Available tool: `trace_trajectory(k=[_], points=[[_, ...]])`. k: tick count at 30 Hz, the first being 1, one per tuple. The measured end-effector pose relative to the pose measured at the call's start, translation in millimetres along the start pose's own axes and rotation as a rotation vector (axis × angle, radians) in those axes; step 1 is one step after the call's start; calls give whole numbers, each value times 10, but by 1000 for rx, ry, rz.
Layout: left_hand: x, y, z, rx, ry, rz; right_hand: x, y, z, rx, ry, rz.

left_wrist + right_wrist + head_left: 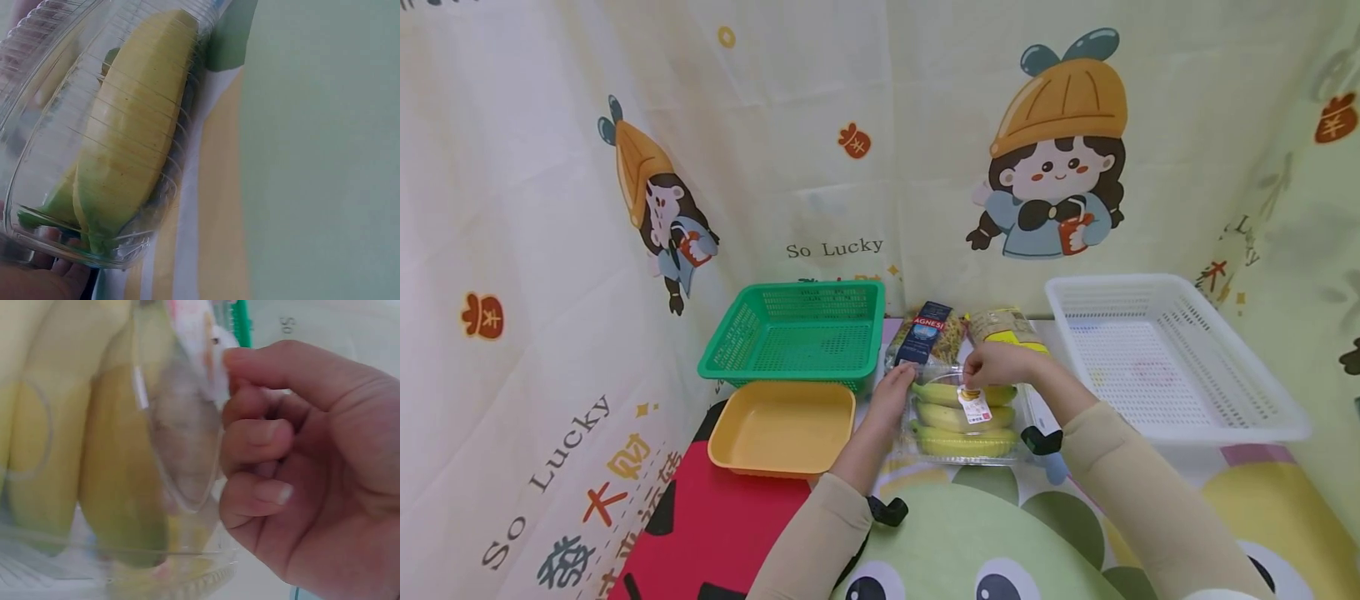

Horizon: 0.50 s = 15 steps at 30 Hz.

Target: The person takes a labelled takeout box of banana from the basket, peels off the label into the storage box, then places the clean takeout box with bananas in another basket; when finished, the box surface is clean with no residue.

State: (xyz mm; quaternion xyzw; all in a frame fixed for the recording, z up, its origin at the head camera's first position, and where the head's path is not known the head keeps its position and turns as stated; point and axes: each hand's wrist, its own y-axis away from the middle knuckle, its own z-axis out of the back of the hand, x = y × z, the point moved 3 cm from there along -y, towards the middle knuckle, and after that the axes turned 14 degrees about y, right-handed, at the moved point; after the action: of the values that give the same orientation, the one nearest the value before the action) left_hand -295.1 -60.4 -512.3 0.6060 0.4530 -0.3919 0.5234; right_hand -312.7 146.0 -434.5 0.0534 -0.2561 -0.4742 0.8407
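A clear plastic box (1028, 417) of bananas (964, 417) lies on the table in front of me. My left hand (895, 392) grips the box by its left edge; in the left wrist view its fingers (69, 275) come round under a corner. A white label (974, 405) with a small banana picture is on the lid. My right hand (1002, 368) pinches the label's upper end between thumb and forefinger. Close up in the right wrist view, the label (203, 347) stands up from the lid at that end, and the other fingers are curled.
Behind the box lie an Agnesi pasta bag (927, 327) and a bag with a yellow label (1009, 327). At left stand a green basket (792, 373) and a yellow tub (781, 433). A white basket (1225, 429) stands at right, near the cloth backdrop (925, 167).
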Motion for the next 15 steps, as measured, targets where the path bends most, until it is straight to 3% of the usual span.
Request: trace_trajectory(k=[7, 15], points=[[-12, -4, -4, 0, -8, -31, -27, 3, -26, -48, 46, 68], [-14, 2, -2, 10, -19, -21, 15, 7, -30, -31, 85, 98]])
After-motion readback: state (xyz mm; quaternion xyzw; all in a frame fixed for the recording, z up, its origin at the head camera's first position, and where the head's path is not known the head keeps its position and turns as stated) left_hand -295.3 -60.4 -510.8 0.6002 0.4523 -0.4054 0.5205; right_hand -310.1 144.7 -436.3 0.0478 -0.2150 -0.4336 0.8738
